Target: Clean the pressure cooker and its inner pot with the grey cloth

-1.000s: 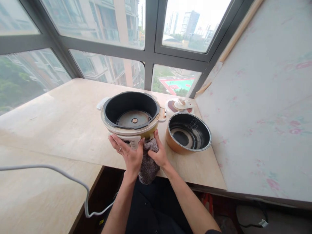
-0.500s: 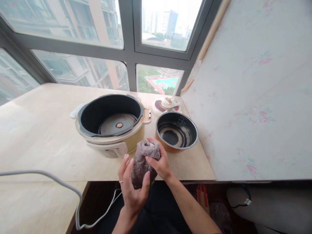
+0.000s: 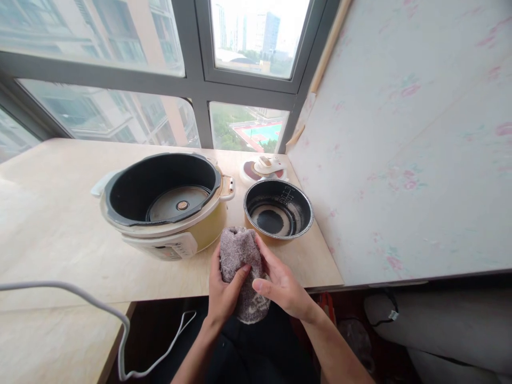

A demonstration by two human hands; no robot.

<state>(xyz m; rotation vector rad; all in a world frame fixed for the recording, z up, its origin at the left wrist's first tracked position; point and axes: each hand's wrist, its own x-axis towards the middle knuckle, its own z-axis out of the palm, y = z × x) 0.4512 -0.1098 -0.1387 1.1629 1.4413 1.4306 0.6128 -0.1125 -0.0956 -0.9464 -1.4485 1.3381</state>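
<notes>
A greyish-purple, fuzzy cloth is folded into a thick bundle in front of my body, just past the tabletop's front edge. My left hand grips its left side, thumb across the front. On the right side, my right hand has its fingers wrapped around the back, and its thumb lies over the lower front. Pale patches show on the cloth's lower part. Beyond the hands stands an electric pressure cooker body, uncovered, its black inside and metal heating plate showing. To its right sits a dark inner pot with a stained bottom.
Behind the inner pot lies a white and dark-red lid. A grey cord loops over the front left of the light wooden tabletop. Windows rise at the back, and a flowered wall borders the right.
My left hand, formerly spread beside the cloth, has closed on its left side. The right hand has shifted its hold down the right side, and the cloth has turned. The view has swung slightly right.
</notes>
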